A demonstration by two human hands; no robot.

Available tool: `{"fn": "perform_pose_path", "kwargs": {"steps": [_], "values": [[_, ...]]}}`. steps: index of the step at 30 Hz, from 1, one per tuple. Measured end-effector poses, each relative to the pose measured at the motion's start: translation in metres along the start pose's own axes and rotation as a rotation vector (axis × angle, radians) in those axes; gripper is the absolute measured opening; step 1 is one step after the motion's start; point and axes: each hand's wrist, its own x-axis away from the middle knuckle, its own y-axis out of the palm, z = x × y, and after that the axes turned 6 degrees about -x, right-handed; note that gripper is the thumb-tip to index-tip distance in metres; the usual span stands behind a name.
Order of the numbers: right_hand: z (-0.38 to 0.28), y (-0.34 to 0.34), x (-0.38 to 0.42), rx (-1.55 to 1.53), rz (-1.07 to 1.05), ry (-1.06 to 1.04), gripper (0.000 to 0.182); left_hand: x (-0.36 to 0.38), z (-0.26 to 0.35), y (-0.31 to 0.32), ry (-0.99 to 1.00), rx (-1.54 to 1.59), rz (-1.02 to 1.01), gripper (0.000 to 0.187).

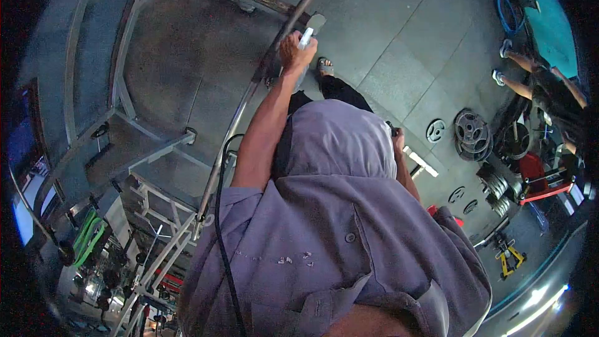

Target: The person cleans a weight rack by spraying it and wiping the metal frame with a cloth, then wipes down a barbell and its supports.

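My left hand (298, 55) is stretched forward, its fingers closed around what looks like a spray bottle with a white head (306, 38). A pale part of it shows below the hand. Right beside this hand runs a long metal bar (248, 95), shiny at its lower end and darker near the hand. A flat grey rounded piece (317, 23) is just beyond the white head. My right hand (398, 141) is at my right side, partly hidden by my grey shirt (337, 212). Its fingers look curled at a small dark thing (392, 128) that I cannot make out.
Metal frames (153, 153) stand on the left. Weight plates (472, 132) lie on the grey floor at right, near a red-framed machine (544, 178). Another person (549, 90) is at far right. A black cable (219, 224) hangs across my left side.
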Motion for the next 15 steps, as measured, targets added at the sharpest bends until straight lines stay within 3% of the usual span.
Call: {"fn": "perform_pose_path", "kwargs": {"steps": [3,6,7,11,15], "values": [[0.013,-0.001,-0.003,-0.129,-0.034,-0.083,0.052,-0.004,-0.002,0.013,-0.115,-0.125,-0.105,0.034],[0.052,0.015,-0.041,-0.197,-0.051,-0.187,0.050,0.001,-0.004,0.020,-0.110,-0.052,0.024,0.033],[0.042,0.013,-0.045,-0.222,-0.068,-0.215,0.050,0.003,-0.005,0.020,-0.113,-0.021,0.079,0.033],[-0.011,0.001,-0.053,-0.161,-0.032,-0.257,0.045,-0.004,-0.005,0.017,-0.167,0.010,-0.090,0.033],[-0.126,-0.033,-0.028,-0.122,0.007,-0.368,0.042,0.002,0.003,0.002,-0.165,0.014,-0.128,0.032]]}}
